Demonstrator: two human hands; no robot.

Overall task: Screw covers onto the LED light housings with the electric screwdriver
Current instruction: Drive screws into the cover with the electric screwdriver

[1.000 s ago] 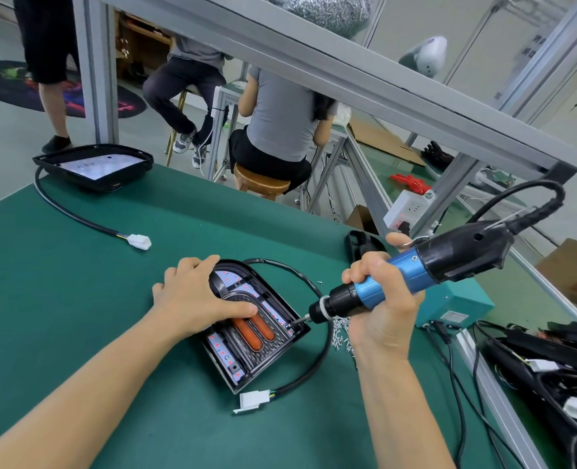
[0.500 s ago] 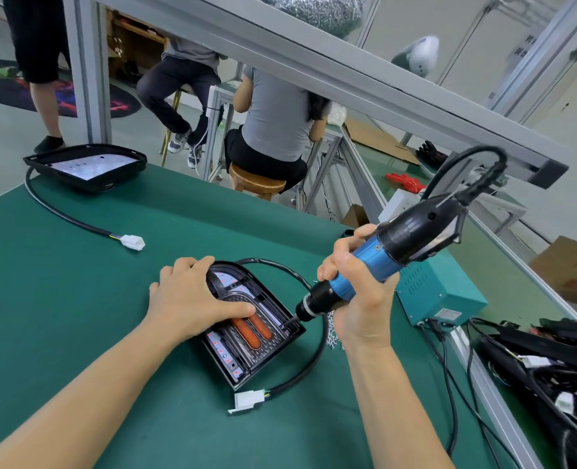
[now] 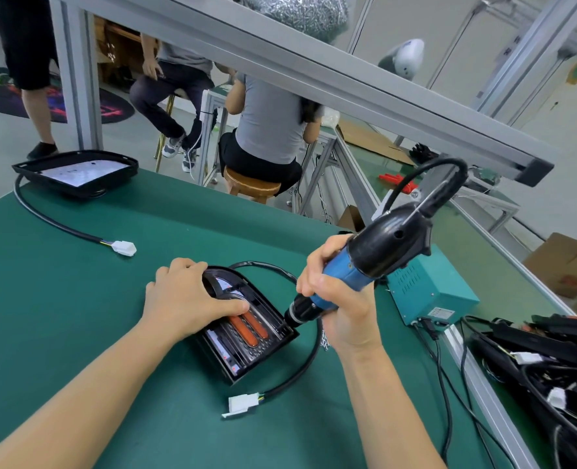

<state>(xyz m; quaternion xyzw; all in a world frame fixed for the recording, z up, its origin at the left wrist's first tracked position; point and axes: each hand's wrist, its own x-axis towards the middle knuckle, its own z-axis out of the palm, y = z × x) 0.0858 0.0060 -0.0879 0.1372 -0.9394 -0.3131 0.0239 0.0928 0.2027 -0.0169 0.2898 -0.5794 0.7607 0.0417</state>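
Note:
A black LED light housing (image 3: 246,343) with two orange strips lies on the green table (image 3: 60,299). My left hand (image 3: 185,299) presses flat on its rounded far end, thumb across the cover. My right hand (image 3: 341,306) grips the blue and black electric screwdriver (image 3: 365,265), held steeply tilted. Its bit touches the housing's right near corner. The housing's black cable (image 3: 300,363) loops round to a white connector (image 3: 243,402).
A second housing (image 3: 77,172) with cable and white plug (image 3: 124,248) sits at the table's far left. A teal power box (image 3: 429,289) stands right of my hand. Black cabled parts (image 3: 544,360) pile at the right. Small screws (image 3: 324,340) lie by the housing. Seated people (image 3: 270,130) beyond.
The screwdriver has swung from nearly level to steeply upright, and its tip has settled onto the housing's right corner. My left hand has stayed on the housing.

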